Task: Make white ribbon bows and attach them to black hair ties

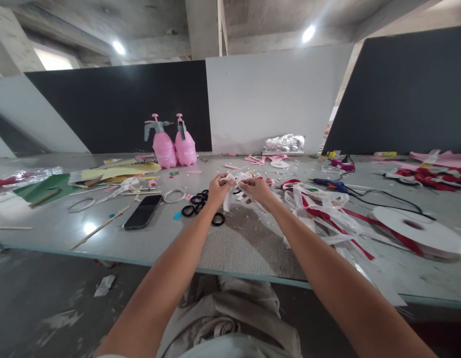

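My left hand point(218, 189) and my right hand point(257, 189) are stretched out over the grey table point(238, 243), fingers pinched together. Between them they hold a small bundle of white ribbon loops point(236, 183), with a strip hanging down under the left hand. Just left of my hands lie several black rings point(200, 203). To the right sits a heap of white and red ribbon point(323, 211).
A black phone point(143, 211) lies left of the rings. Two pink spray bottles point(171, 144) stand at the back. A large white ribbon spool point(417, 229) and a glue gun point(333, 185) with its cable are on the right. Paper sheets, sticks and scraps litter the left side.
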Available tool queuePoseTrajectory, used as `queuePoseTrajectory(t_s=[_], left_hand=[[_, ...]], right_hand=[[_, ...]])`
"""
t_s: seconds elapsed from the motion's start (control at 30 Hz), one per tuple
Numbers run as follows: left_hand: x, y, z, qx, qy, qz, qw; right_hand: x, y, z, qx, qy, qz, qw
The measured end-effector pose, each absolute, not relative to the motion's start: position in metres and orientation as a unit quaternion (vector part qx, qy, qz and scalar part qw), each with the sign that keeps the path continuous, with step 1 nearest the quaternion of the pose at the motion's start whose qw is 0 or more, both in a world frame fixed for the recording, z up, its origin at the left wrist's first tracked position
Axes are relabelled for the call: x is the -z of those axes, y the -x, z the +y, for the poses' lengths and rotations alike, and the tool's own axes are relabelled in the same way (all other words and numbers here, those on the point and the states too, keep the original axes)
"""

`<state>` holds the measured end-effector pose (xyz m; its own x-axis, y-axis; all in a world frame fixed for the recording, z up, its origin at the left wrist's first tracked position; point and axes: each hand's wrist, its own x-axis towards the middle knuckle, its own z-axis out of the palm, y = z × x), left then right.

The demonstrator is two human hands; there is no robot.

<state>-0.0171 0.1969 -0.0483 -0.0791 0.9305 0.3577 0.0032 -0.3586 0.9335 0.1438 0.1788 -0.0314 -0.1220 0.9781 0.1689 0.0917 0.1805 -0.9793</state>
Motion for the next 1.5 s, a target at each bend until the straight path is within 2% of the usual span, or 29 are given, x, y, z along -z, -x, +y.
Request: queuePoseTrajectory(t_s=[0.1,0.27,0.37,0.53,0.67,0.8,0.93,1.1,1.27,1.43,1.5], left_hand=[[0.050,0.020,0.199,-0.608,-0.530,0.457,0.375],[0.051,0.022,0.204,-0.596,-0.507,0.497,0.375],[0.054,0.021,0.207,-0.587,-0.539,0.488,0.356],[0.055,0.022,0.206,-0.585,-0.564,0.476,0.337],[0.048,0.018,0.195,-0.555,-0.579,0.430,0.414],[0.041,0.012,0.183,-0.481,-0.598,0.351,0.537],[0.041,0.009,0.179,-0.488,-0.582,0.361,0.541],[0.041,0.010,0.183,-0.511,-0.559,0.364,0.542],[0.041,0.014,0.190,-0.610,-0.528,0.409,0.427],[0.041,0.015,0.194,-0.639,-0.533,0.418,0.363],[0.041,0.017,0.194,-0.629,-0.553,0.443,0.318]], right_hand=[[0.034,-0.154,0.186,-0.461,0.479,-0.584,0.466],[0.034,-0.173,0.199,-0.412,0.484,-0.522,0.569],[0.033,-0.178,0.202,-0.397,0.470,-0.517,0.595],[0.027,-0.172,0.195,-0.495,0.382,-0.512,0.590],[0.029,-0.165,0.189,-0.607,0.316,-0.463,0.563],[0.035,-0.158,0.185,-0.647,0.327,-0.483,0.491],[0.043,-0.150,0.185,-0.600,0.376,-0.520,0.478],[0.046,-0.148,0.191,-0.438,0.474,-0.559,0.521],[0.035,-0.155,0.192,-0.250,0.480,-0.583,0.605],[0.037,-0.144,0.190,-0.325,0.467,-0.655,0.496],[0.039,-0.141,0.190,-0.291,0.496,-0.670,0.469]])
